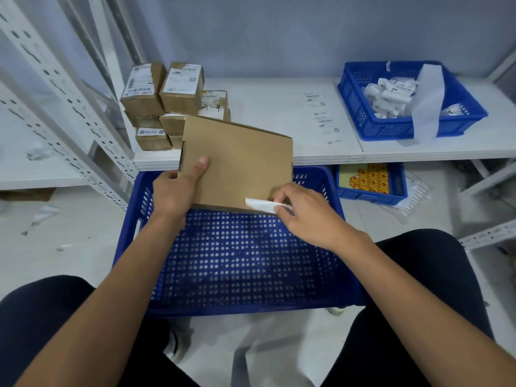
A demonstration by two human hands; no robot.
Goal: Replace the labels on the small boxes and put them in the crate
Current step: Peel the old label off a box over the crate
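Right fingers: the right hand (310, 216) has its fingers (282, 212) pressed together in a pinch on a white paper label (261, 204).
Label: partly lifted, curling off the lower edge of a brown cardboard box (240, 160), at 5 o'clock on its face.
Left fingers: the left hand (174, 191) grips the box at its 8 o'clock corner. The thumb lies flat on the front face and the other fingers are hidden behind.
Box: held tilted, with its lower edge over the far end of a large blue perforated plastic crate (237, 263). Whether it touches the crate cannot be told.
Crate: on the floor, at 6 o'clock of the box, between the person's knees.
Remaining stock: a stack of small brown cardboard boxes (167, 101), labelled, on a white metal shelf (279, 107) at 11 o'clock of the held box.
Label supply: white label sheets (321, 115) lie flat on the shelf at 2 o'clock.
Second crate: a blue plastic crate of white items (363, 118) stands on the shelf, farther out at 2 o'clock.
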